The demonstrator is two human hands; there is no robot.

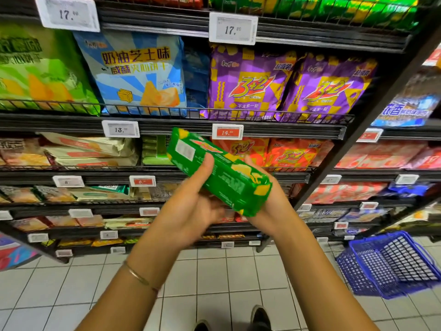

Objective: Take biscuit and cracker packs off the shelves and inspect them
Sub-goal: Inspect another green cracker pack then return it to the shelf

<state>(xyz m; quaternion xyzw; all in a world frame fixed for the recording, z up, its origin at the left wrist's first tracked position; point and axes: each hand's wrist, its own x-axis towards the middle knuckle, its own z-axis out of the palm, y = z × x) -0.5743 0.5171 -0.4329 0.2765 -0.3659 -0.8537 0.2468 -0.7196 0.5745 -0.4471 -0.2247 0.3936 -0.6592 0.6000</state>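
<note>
A long green biscuit pack [222,170] with yellow patches and a white label is held tilted in front of the shelves, its label end up and to the left. My left hand [193,206] grips it from below, thumb pressed on the printed face. My right hand [269,199] cups the lower right end from behind, fingers mostly hidden by the pack. Both forearms reach up from the bottom of the view.
Black wire shelves [167,125] hold many snack bags: a blue cracker bag [136,72], purple bags [248,82], orange packs [291,154]. Price tags line the shelf edges. A blue shopping basket [391,263] stands on the tiled floor at right. My shoes show at the bottom.
</note>
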